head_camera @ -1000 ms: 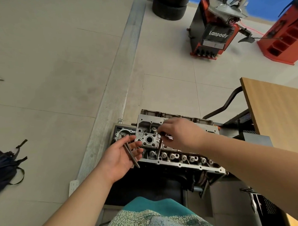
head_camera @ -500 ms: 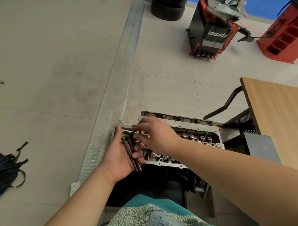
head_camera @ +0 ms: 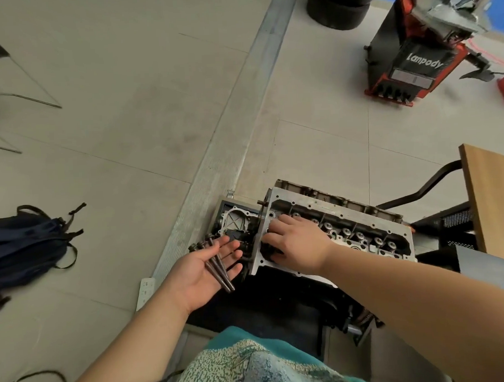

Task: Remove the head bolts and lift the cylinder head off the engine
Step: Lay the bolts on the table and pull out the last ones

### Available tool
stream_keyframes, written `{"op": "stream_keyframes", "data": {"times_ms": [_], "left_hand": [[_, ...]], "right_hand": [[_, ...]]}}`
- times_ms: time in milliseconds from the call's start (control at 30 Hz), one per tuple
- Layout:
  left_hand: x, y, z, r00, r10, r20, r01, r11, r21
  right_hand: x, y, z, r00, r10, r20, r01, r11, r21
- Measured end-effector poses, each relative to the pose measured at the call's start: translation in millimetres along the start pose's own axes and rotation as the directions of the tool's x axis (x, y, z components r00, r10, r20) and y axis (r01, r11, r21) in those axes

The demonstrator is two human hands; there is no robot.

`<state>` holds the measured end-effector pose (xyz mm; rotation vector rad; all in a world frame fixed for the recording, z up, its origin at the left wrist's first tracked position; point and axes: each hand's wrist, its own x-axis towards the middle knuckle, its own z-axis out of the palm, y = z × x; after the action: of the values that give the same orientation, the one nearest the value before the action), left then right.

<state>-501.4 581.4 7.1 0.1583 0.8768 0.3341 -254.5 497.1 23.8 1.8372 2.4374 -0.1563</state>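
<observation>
Cylinder head (head_camera: 345, 230), a cast-metal slab seated on the engine block (head_camera: 293, 298), lies directly under our right hand (head_camera: 295, 246), whose fingers curl down into its left end, though whether they pinch a bolt there we cannot tell. Just left of it, our left hand (head_camera: 199, 275) lies palm-up and flat, carrying three long head bolts (head_camera: 216, 264) loose across the fingers; these look rigid, oily and apt to roll off. We judge the head heavy, stiff and sharp-edged, best lifted with both hands under its two short ends, clear of the exposed valve springs (head_camera: 359, 238) right of our right hand.
</observation>
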Motion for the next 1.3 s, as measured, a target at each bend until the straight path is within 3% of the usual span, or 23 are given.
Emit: {"op": "stream_keyframes", "data": {"times_ms": [200, 433, 733, 867, 967, 1133, 1300], "left_hand": [[0, 0, -2, 1.000, 0.023, -0.009, -0.022, 1.000, 0.012], [0, -2, 2, 1.000, 0.028, -0.005, -0.028, 0.999, 0.033], [0, -6, 16, 0.999, 0.040, 0.000, -0.040, 0.991, 0.129], [4, -3, 35, 0.998, 0.049, 0.045, -0.057, 0.980, 0.193], [11, -3, 51, 0.998, 0.037, 0.050, -0.047, 0.974, 0.220], [30, -5, 61, 0.990, 0.085, -0.112, -0.049, 0.956, 0.290], [32, -3, 45, 0.986, 0.082, -0.143, -0.044, 0.967, 0.250]], "right_hand": [[8, -14, 12, 0.982, 0.016, -0.188, -0.033, 0.996, -0.087], [6, -21, 14, 0.972, 0.027, -0.234, -0.058, 0.990, -0.126], [-9, -17, -12, 0.927, 0.119, -0.357, -0.087, 0.991, 0.104], [-23, -9, -27, 0.856, 0.230, -0.462, -0.152, 0.968, 0.199], [-23, -9, -33, 0.918, 0.241, -0.316, -0.201, 0.967, 0.155], [-10, -24, -13, 0.967, 0.253, -0.028, -0.245, 0.955, 0.167], [2, -29, 2, 0.947, 0.321, 0.000, -0.318, 0.938, 0.137]]}}
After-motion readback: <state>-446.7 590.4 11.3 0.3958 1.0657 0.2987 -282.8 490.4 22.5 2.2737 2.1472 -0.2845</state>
